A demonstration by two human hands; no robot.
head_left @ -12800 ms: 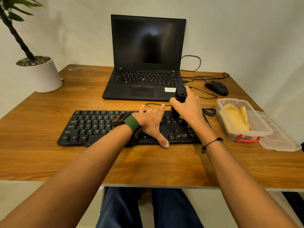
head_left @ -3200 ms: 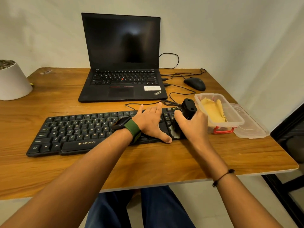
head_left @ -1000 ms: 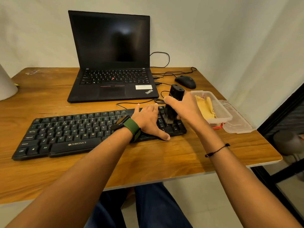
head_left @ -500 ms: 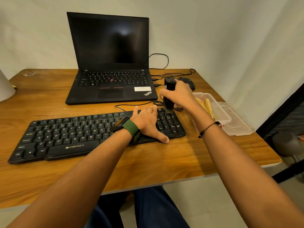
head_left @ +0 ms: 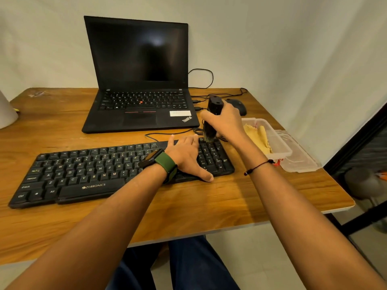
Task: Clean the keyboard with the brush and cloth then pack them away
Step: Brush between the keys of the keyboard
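The keyboard [head_left: 117, 170], a black Zebronics, lies across the near half of the wooden bench [head_left: 209, 206]. The left hand [head_left: 186, 155] lies flat on its right part, fingers straight and spread. The right hand [head_left: 226, 122] grips a black brush [head_left: 212, 120] upright, bristles touching the keyboard's far right corner. Just right, a clear plastic box [head_left: 276, 139] holds the yellow cloth [head_left: 258, 137], its lid [head_left: 299, 155] alongside. Behind stand an open ThinkPad laptop [head_left: 140, 80] and a black mouse [head_left: 238, 106].

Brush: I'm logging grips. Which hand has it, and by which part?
The right hand grips the brush around its black body; bristles point down at the keyboard.
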